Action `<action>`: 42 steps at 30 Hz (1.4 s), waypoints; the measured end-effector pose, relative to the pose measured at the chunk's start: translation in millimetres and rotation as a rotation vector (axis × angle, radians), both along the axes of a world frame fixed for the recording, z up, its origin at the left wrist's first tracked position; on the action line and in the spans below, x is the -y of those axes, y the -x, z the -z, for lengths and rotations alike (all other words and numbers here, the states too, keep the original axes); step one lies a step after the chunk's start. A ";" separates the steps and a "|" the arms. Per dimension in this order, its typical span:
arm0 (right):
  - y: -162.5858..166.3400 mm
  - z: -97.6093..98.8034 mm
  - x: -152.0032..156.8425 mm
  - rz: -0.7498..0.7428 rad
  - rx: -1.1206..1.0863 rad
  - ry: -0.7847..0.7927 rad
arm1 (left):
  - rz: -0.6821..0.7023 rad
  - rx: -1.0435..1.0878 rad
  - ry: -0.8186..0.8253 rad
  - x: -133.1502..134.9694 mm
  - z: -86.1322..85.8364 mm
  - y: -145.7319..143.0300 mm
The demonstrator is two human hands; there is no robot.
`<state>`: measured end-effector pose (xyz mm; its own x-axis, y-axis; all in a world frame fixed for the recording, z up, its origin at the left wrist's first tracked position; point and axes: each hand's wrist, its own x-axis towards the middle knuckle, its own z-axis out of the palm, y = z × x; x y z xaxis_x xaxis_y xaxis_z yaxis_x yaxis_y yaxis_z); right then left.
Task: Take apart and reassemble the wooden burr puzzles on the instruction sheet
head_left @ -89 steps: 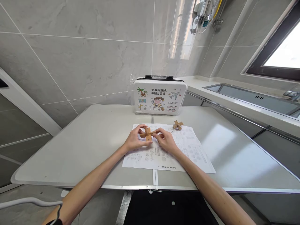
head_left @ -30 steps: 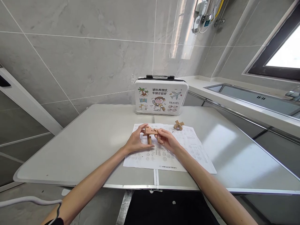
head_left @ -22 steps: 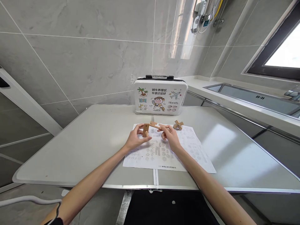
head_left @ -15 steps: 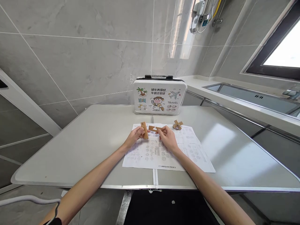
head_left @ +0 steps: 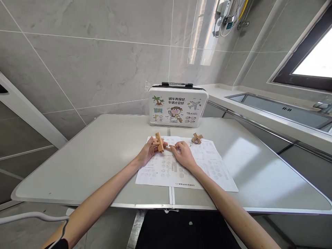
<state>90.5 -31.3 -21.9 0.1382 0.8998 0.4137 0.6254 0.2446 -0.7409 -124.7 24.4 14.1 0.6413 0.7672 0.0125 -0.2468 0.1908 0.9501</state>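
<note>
**HEAD VIEW: 2 WOODEN BARS IN HAND OVER THE SHEET**

Head view. Pinching, with the left hand (head_left: 148, 152), a notched wooden bar (head_left: 158, 141) and standing it nearly upright, tilted slightly left, over the far edge of the instruction sheet (head_left: 207, 169). Closing the right hand (head_left: 183, 155) on a second wooden bar (head_left: 168, 146), lying flat and low, just beside the upright one. Not resolving, at this size, whether the 2 bars are touching. Recording a grasp in both hands, none released.

Judging the handling:
- recommending a grip at the bar ends, leaving the notches uncovered;
- squaring the 2 bars to each other before pressing;
- resting the wrists on the table (head_left: 103, 155) for steadiness;
- avoiding force where the notches are not lining up.

Surroundings, noting:
- 1 small assembled wooden cross (head_left: 197, 138) on the sheet, near the right hand and apart from it;
- a printed white case (head_left: 177, 105) standing upright at the back of the table, against the tiled wall;
- a sink (head_left: 280, 110) well apart on the right;
- a pale cable (head_left: 33, 217) at lower left.

Finding nothing between the hands and the bars. Flagging the cross as the item most liable to a knock from the right hand.
</note>
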 end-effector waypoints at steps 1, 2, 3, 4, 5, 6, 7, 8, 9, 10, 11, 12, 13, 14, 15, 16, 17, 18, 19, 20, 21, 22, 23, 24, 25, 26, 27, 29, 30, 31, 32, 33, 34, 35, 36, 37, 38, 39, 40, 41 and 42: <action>-0.1 2.4 -0.2 -0.006 0.023 -0.007 | 0.003 0.005 0.004 -0.6 0.5 -0.2; -0.3 4.9 -0.5 -0.007 0.048 -0.011 | 0.005 0.007 0.006 -1.0 0.7 -0.3; -0.6 7.3 -0.9 -0.003 0.075 -0.015 | 0.006 0.006 0.004 -1.3 0.5 -0.5; -1.2 9.7 -1.4 0.006 0.101 -0.019 | 0.006 0.001 -0.004 -1.3 0.0 -0.8; -2.0 11.9 -2.0 0.016 0.127 -0.025 | 0.005 -0.008 -0.016 -1.2 -0.8 -1.0; -3.0 13.9 -2.7 0.026 0.151 -0.033 | 0.002 -0.018 -0.031 -1.0 -1.8 -1.3; -4.1 15.7 -3.4 0.032 0.174 -0.041 | 0.000 -0.026 -0.046 -0.7 -3.0 -1.7; -5.2 17.1 -4.1 0.036 0.196 -0.049 | -0.001 -0.031 -0.057 -0.3 -4.1 -2.1; -6.2 18.3 -4.8 0.036 0.216 -0.056 | -0.001 -0.032 -0.063 0.0 -5.2 -2.5; -7.0 19.2 -5.3 0.037 0.232 -0.061 | -0.001 -0.031 -0.065 0.4 -6.1 -2.9; -7.7 19.8 -5.6 0.039 0.245 -0.065 | -0.001 -0.030 -0.064 0.6 -6.8 -3.3; -8.1 20.2 -5.8 0.042 0.257 -0.067 | -0.001 -0.029 -0.062 0.8 -7.3 -3.8; -8.4 20.4 -5.7 0.046 0.266 -0.068 | -0.003 -0.029 -0.060 0.9 -7.5 -4.2; -8.5 20.4 -5.5 0.051 0.272 -0.069 | -0.003 -0.030 -0.057 0.9 -7.5 -4.6; -8.6 20.3 -5.1 0.056 0.277 -0.068 | -0.003 -0.030 -0.055 0.9 -7.4 -4.9; -8.6 20.0 -4.7 0.059 0.280 -0.065 | -0.005 -0.029 -0.054 0.8 -7.1 -5.2; -8.5 19.7 -4.3 0.061 0.282 -0.063 | -0.007 -0.027 -0.053 0.6 -6.9 -5.5; -8.5 19.4 -3.9 0.061 0.284 -0.061 | -0.010 -0.023 -0.052 0.4 -6.6 -5.6; -8.6 19.1 -3.7 0.061 0.286 -0.060 | -0.014 -0.018 -0.051 0.2 -6.3 -5.7; -8.6 18.9 -3.5 0.061 0.289 -0.060 | -0.016 -0.012 -0.050 -0.1 -6.1 -5.7; -8.7 18.8 -3.4 0.060 0.292 -0.061 | -0.017 -0.009 -0.047 -0.5 -5.9 -5.6; -8.7 18.8 -3.4 0.059 0.296 -0.063 | -0.016 -0.008 -0.045 -0.9 -5.8 -5.4; -8.6 18.8 -3.4 0.057 0.300 -0.064 | -0.016 -0.010 -0.044 -1.3 -5.6 -5.2; -8.4 18.9 -3.5 0.056 0.303 -0.066 | -0.015 -0.014 -0.043 -1.6 -5.5 -5.0; -8.2 19.0 -3.6 0.057 0.306 -0.068 | -0.014 -0.018 -0.043 -1.9 -5.5 -4.8; -8.0 19.2 -3.7 0.059 0.307 -0.070 | -0.013 -0.022 -0.045 -2.1 -5.4 -4.6; -7.7 19.3 -3.8 0.063 0.308 -0.072 | -0.010 -0.023 -0.047 -2.2 -5.4 -4.6; -7.2 19.6 -4.2 0.076 0.308 -0.076 | -0.005 -0.026 -0.055 -1.8 -5.5 -4.8; -7.1 19.9 -4.4 0.080 0.309 -0.078 | -0.003 -0.030 -0.060 -1.4 -5.6 -5.0; -7.1 20.3 -4.7 0.082 0.311 -0.081 | -0.002 -0.036 -0.065 -0.8 -5.7 -5.3; -7.2 20.8 -5.1 0.083 0.315 -0.085 | 0.000 -0.043 -0.071 -0.2 -5.9 -5.5; -7.4 21.4 -5.5 0.084 0.319 -0.087 | 0.004 -0.050 -0.077 0.5 -6.1 -5.7; -7.5 22.1 -5.9 0.084 0.324 -0.086 | 0.009 -0.056 -0.083 1.1 -6.4 -5.8; -7.8 22.7 -6.4 0.085 0.327 -0.083 | 0.016 -0.064 -0.089 1.8 -6.6 -5.7; -8.0 23.3 -6.9 0.086 0.329 -0.079 | 0.024 -0.072 -0.095 2.3 -6.8 -5.6; -8.1 23.9 -7.3 0.087 0.331 -0.074 | 0.032 -0.082 -0.101 2.8 -7.0 -5.5; -8.2 24.3 -7.7 0.086 0.333 -0.070 | 0.040 -0.091 -0.108 3.2 -7.1 -5.2; -8.3 24.6 -7.9 0.084 0.335 -0.067 | 0.046 -0.100 -0.112 3.5 -7.3 -5.0; -8.3 24.7 -8.1 0.083 0.338 -0.067 | 0.051 -0.105 -0.116 3.8 -7.5 -4.8; -8.2 24.7 -8.2 0.084 0.339 -0.068 | 0.054 -0.108 -0.117 4.1 -7.7 -4.7; -8.1 24.6 -8.1 0.085 0.340 -0.070 | 0.054 -0.108 -0.118 4.3 -7.9 -4.6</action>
<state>98.6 -23.2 -46.5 0.0557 0.8589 0.5092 0.8536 0.2236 -0.4705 -120.0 20.1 22.0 0.6842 0.7287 0.0296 -0.1346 0.0863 0.9871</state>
